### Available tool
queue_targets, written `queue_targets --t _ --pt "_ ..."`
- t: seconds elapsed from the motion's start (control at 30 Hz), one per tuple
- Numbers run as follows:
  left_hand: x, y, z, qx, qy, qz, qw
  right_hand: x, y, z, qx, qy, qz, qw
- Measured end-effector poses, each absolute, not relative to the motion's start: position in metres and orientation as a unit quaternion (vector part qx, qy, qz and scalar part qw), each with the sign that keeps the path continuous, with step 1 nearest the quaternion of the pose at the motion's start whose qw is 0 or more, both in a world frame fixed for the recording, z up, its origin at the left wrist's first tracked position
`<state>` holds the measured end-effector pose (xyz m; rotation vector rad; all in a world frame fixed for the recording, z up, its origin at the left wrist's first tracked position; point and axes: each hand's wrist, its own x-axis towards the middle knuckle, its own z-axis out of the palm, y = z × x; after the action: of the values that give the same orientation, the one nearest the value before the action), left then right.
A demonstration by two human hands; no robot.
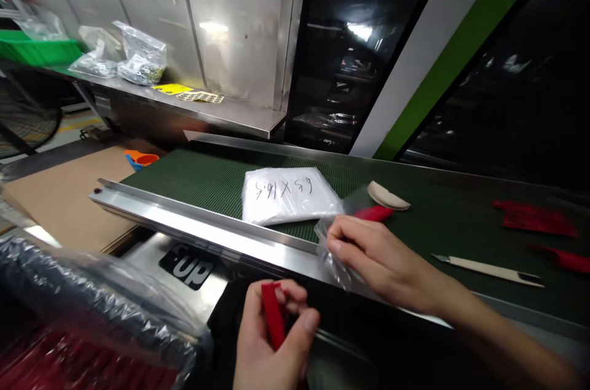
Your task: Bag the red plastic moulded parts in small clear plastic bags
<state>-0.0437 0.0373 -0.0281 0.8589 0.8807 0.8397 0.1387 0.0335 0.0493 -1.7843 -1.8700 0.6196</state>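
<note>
My left hand [276, 335] is closed around a red strip-like piece [273, 316] in front of the belt's metal edge; its lower end is hidden by my fingers. My right hand [373, 255] pinches a thin clear plastic bag [332, 264] over that edge, the fingers pressed together. Just behind the right hand lies a white plastic-wrapped pack [290, 195] with handwritten figures, upside down from here. A red piece [375, 213] and cream rounded pieces [388, 196] are on the belt beyond my right knuckles. Between the two hands there is a gap.
A slim cream-handled knife [493, 270] and red pouch-like pieces [537, 218] lie on the green belt [193, 178] at right. Cardboard [64, 190] and an orange-and-blue tape dispenser [142, 159] are left. A plastic-lined box [115, 310] of red items stands at lower left. Bags [142, 61] sit on the shelf.
</note>
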Motion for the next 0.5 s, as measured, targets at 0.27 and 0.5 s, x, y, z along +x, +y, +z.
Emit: queue_targets --t 0.27,0.5 --pt "-0.039 0.02 -0.031 0.356 0.431 0.358 0.748 0.099 -0.03 0.011 -0.685 -0.618 0.296 0.248" --pt "-0.05 0.008 -0.045 0.337 0.431 0.276 0.79 0.09 -0.055 -0.01 -0.66 -0.526 0.453 0.288"
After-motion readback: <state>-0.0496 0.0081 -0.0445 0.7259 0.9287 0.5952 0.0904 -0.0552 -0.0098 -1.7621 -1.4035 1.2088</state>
